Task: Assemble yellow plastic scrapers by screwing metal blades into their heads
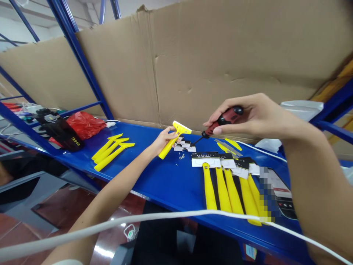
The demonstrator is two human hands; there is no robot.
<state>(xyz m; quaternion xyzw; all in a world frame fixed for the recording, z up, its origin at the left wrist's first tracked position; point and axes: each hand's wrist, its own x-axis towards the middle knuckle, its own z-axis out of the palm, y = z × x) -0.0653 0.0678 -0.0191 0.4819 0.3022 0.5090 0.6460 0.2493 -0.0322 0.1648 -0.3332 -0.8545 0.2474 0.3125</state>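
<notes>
Left hand pinches a yellow scraper over the blue shelf's middle. Right hand wraps a red-and-black screwdriver, shaft pointing left. Left end: black bottle, red plastic bag; contents of both hidden. Near right: yellow handles extending from black-and-white cards.
</notes>
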